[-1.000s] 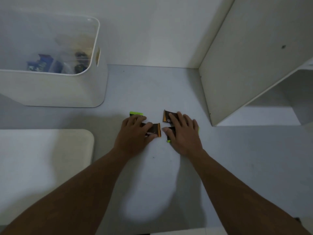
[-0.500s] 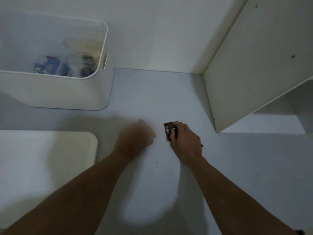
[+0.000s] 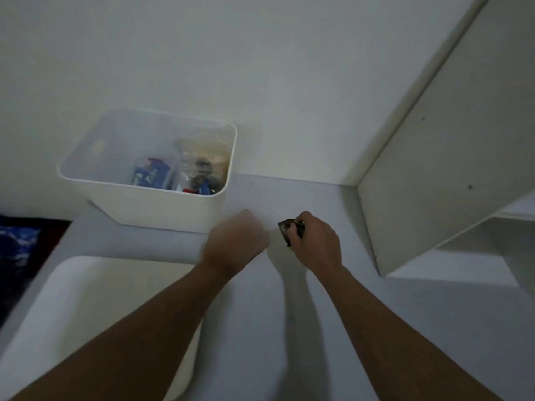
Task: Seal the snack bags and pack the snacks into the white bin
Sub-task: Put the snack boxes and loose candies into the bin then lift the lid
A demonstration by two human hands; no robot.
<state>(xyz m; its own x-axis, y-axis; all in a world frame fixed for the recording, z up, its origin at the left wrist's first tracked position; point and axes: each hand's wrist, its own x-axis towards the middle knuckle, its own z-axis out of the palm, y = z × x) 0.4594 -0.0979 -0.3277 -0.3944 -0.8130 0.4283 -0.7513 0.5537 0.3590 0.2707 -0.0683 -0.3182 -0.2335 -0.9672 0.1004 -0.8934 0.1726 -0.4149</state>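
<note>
the right hand [image 3: 315, 244] is curled round a dark snack packet [image 3: 285, 227], thumb and fingers pinching it just above the grey table [image 3: 289, 342]. only the packet's left corner shows past the fingers, with a sliver of bright green at its top and bottom edges; the rest is hidden in the grip, so i cannot tell how many pieces are there.

the left hand [image 3: 236, 241] is smeared by blur beside it, the two hands near but apart. its fingers look folded under, seen from the back. a faint dark edge shows beneath the palm, and i cannot tell whether it grips something or nothing.

the white bin [image 3: 162, 206] stands on the table just beyond the left hand, against the wall. inside, low down, lie blue packets [image 3: 150, 175] and a clear bag [image 3: 199, 169] with dark contents, hard to read. a white tray [image 3: 86, 285] is partly covered by the left forearm. a white shelf panel [image 3: 434, 183] rises at right, cut off by the frame.
</note>
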